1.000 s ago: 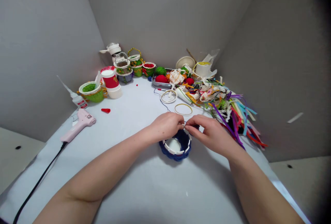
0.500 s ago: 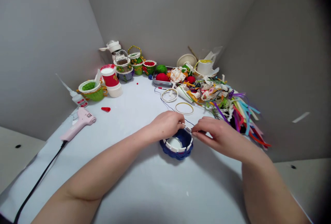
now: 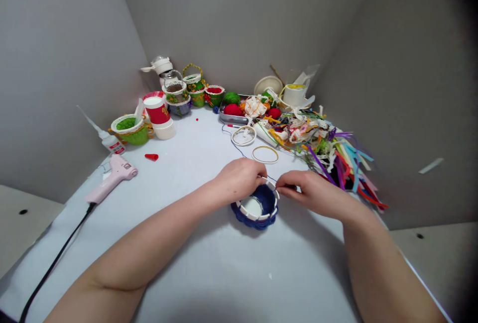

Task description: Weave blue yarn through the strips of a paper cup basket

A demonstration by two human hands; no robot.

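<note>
In the middle of the table stands a small round basket (image 3: 256,221), dark blue yarn woven around white upright strips that show at its rim. My left hand (image 3: 244,178) is closed on the far rim, thumb and fingers pinching a white strip. At the rim's right side, my right hand (image 3: 308,188) is closed with its fingertips together, and dark blue yarn (image 3: 272,179) runs close to them. The yarn stretches back past a yellow ring (image 3: 265,154) and a white ring (image 3: 243,135).
To the left lie a pink glue gun (image 3: 112,178), a glue bottle (image 3: 112,143) and a red cap (image 3: 151,157). Behind are a green basket (image 3: 134,134), a red-and-white cup (image 3: 159,114) and a metal tray (image 3: 233,119) of yarn balls. Colourful ribbons (image 3: 345,161) heap at right.
My right fingertips have moved slightly, and more of the white strips on the basket's right rim shows. My left hand stays on the far rim. The whole view has shifted a little.
</note>
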